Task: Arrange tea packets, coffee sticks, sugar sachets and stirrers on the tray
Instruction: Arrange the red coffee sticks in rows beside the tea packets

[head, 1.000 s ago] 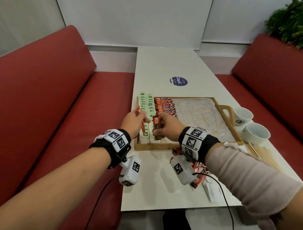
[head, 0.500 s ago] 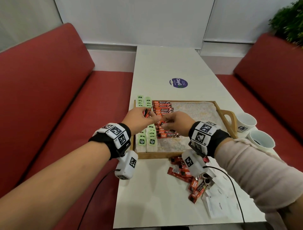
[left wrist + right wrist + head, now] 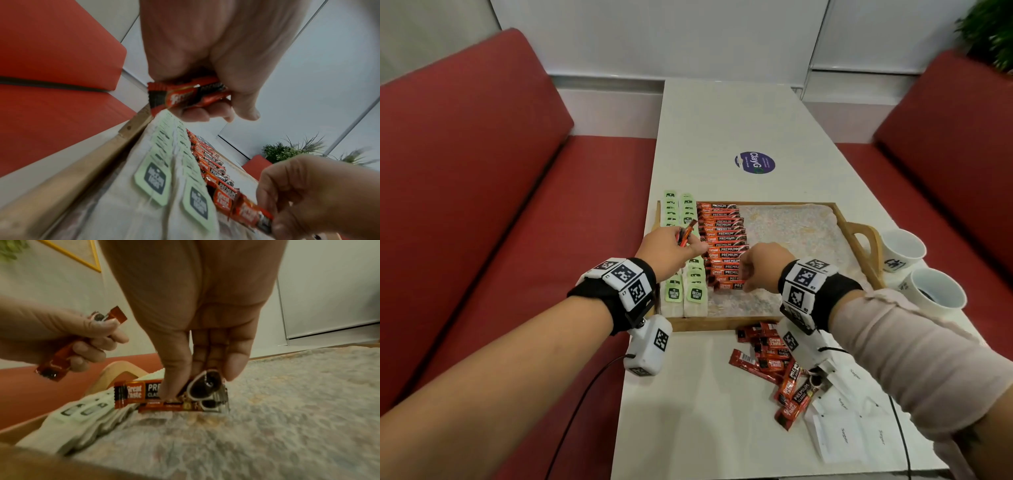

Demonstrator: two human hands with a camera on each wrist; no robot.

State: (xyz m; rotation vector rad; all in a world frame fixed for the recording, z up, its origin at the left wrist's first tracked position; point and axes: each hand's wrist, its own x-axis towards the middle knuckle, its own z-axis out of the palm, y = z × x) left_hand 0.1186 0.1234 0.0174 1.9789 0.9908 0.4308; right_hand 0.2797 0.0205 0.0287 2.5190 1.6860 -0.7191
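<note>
A wooden tray holds two columns of green tea packets along its left side. Beside them runs a column of red coffee sticks. My left hand hovers over the tea packets and grips a small bundle of coffee sticks. My right hand pinches one coffee stick between thumb and fingers, just above the tray's cloth at the near end of the coffee column. Loose coffee sticks and white sugar sachets lie on the table before the tray. No stirrers show.
Two white cups stand on the table right of the tray's handle. A round purple sticker lies beyond the tray. Red benches flank the narrow white table, and a plant stands at the far right.
The hands met over the tray half a second ago. Since then my right hand has come down and toward me with one stick to the near end of the coffee column. The left hand stays raised.
</note>
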